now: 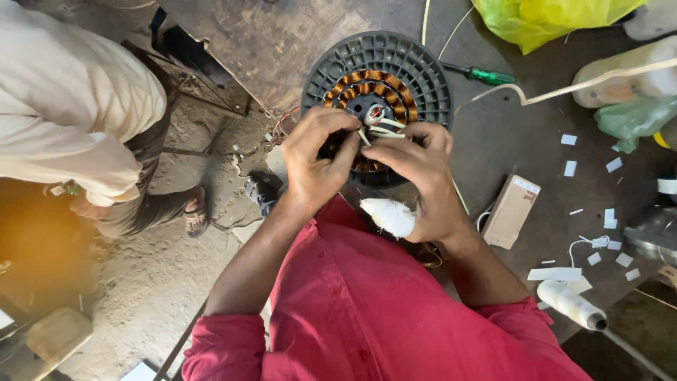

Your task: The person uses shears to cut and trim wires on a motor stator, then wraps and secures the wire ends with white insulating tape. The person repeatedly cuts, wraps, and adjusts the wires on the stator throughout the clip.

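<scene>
A round dark grey motor housing [416, 67] with a ring of copper windings [367, 79] lies on the workbench. Both my hands work at its near side. My left hand [317, 159] pinches thin white sleeved wires [381, 128] against the winding. My right hand [416, 173] meets it from the right and grips the same wires with its fingertips. The right thumb is wrapped in a white bandage [388, 215]. My red sleeves fill the bottom of the view.
A green-handled screwdriver [483, 73] lies right of the housing, with a small cardboard box [511, 210], a spool of white thread [570, 303], paper scraps [568, 140] and a yellow bag [550, 17]. Another person in a pale shirt [67, 92] squats at the left.
</scene>
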